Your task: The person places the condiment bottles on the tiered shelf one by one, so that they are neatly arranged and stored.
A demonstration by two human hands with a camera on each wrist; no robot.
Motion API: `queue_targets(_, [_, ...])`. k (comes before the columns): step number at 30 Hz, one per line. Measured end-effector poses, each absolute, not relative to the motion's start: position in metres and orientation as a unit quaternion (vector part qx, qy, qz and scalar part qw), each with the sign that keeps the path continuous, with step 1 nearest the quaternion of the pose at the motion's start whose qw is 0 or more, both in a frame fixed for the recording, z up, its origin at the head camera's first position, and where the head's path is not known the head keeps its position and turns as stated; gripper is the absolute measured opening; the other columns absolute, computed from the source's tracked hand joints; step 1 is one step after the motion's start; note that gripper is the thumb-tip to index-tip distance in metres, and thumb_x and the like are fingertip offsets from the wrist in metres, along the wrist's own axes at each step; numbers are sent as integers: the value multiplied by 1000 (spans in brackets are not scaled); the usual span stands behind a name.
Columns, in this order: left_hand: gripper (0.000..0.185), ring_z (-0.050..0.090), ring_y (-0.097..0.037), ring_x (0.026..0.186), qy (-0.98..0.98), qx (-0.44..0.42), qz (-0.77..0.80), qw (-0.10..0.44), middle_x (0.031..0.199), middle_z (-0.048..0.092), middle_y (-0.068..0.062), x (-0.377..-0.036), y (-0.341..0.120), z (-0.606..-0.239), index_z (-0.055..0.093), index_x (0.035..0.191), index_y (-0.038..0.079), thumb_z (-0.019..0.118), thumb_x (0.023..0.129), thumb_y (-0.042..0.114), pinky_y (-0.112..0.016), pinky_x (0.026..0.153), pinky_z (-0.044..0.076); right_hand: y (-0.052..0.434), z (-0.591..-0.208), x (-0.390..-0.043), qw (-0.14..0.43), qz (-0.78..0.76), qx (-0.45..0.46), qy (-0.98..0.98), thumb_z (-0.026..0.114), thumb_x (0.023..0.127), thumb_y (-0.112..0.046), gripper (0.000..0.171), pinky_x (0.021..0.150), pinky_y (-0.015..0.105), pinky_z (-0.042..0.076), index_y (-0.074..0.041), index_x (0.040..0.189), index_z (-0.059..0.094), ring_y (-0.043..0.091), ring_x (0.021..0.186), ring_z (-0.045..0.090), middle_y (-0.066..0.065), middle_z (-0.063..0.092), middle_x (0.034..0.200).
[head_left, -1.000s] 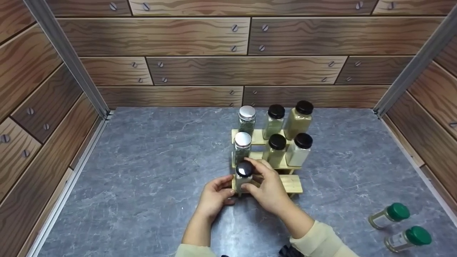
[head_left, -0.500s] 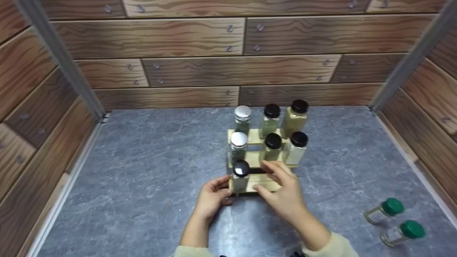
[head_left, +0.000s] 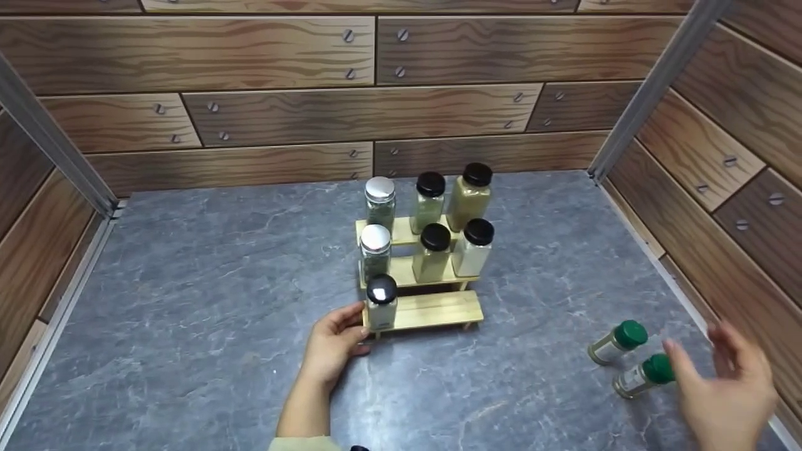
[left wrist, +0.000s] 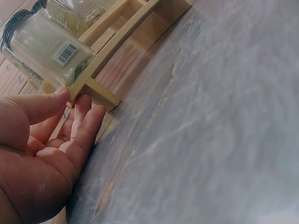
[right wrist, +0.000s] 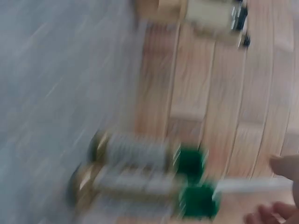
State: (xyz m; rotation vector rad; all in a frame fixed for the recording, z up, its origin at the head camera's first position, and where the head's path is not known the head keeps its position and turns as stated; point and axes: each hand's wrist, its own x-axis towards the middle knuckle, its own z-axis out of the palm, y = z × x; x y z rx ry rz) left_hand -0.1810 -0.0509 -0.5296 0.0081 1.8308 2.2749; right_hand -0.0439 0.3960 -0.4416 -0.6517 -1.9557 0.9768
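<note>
At the lowest step of the wooden rack, your left hand rests with relaxed fingers against the black-capped jar. Your right hand, fingers spread and holding nothing, hovers beside two green-capped jars lying on the countertop.

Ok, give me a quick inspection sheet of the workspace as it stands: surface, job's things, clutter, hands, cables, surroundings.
Surface: grey marbled table.
Job's things: stepped wooden rack; three jars on the top step, three on the middle, one black-lidded jar at the left end of the bottom step; two green-lidded jars lying on the table to the right.
Clutter: nothing seen.
Hands: left hand fingertips at the rack's front left corner, fingers relaxed; right hand open, blurred, beside the green-lidded jars, holding nothing.
Cables: nothing seen.
Surroundings: wood-plank printed walls on three sides, metal corner posts.
</note>
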Motion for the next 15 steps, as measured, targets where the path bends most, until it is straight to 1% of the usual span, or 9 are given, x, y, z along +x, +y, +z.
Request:
queue_targets(2, [55,71,-21,96,626,2,772,109,133,63,-31,-181,-53,-529,48,145,-18,65,93,-11,-36,72,66,407,-453,-35,349,419,-334,-769,87,84,-2,64,99,9,48,5,142,60,-8,100,57,-31,56,100])
queue_targets(4, [55,71,-21,97,624,3,773,110,134,63,-31,-180,-53,-529,48,146,-18,64,93,-11,-36,72,66,414,-464,-28,309,471,-382,-732,89,85,-8,67,86,6,52,4,144,59,-12,90,58,-33,56,92])
queue_targets(5, [55,70,-20,97,624,5,774,111,134,62,-31,-180,-53,-529,48,146,-18,64,93,-11,-37,72,66,416,-469,-27,306,498,-395,-709,90,84,-9,65,78,5,52,0,142,61,-14,83,58,-32,58,87])
queue_targets(7, [55,71,-20,97,623,4,774,111,134,62,-31,-180,-53,-529,48,146,-18,64,93,-11,-37,73,66,416,-476,-26,315,533,-402,-674,90,84,-10,55,69,3,51,-9,134,67,-13,75,60,-30,61,82])
queue_targets(9, [55,71,-20,97,622,1,776,108,134,63,-31,-179,-54,-530,49,146,-18,64,93,-11,-36,73,66,414,-480,-28,329,532,-390,-675,89,86,-9,42,66,1,49,-22,121,69,-12,74,61,-30,63,82])
queue_targets(10, [55,71,-20,96,622,1,776,107,133,63,-31,-180,-53,-530,49,145,-18,64,93,-12,-36,73,66,413,-481,-28,332,526,-384,-683,88,87,-10,37,66,1,49,-24,116,70,-12,74,60,-31,63,82])
queue_targets(12, [55,71,-20,96,621,2,777,105,133,63,-31,-180,-53,-530,48,145,-18,64,92,-12,-36,72,66,409,-481,-29,326,516,-378,-696,87,87,-8,34,66,2,49,-21,115,71,-12,75,61,-31,63,83])
queue_targets(13, [55,71,-20,95,620,2,777,105,132,64,-30,-180,-53,-530,48,145,-18,64,92,-12,-35,72,66,408,-482,-30,316,506,-378,-708,86,88,-8,36,66,2,50,-16,120,72,-13,74,60,-32,61,82])
queue_targets(15, [55,71,-20,95,620,5,778,107,130,65,-30,-180,-53,-530,48,145,-19,64,93,-12,-35,72,66,406,-483,-31,291,491,-382,-727,86,88,-6,48,65,3,50,-3,132,69,-17,71,58,-32,59,80])
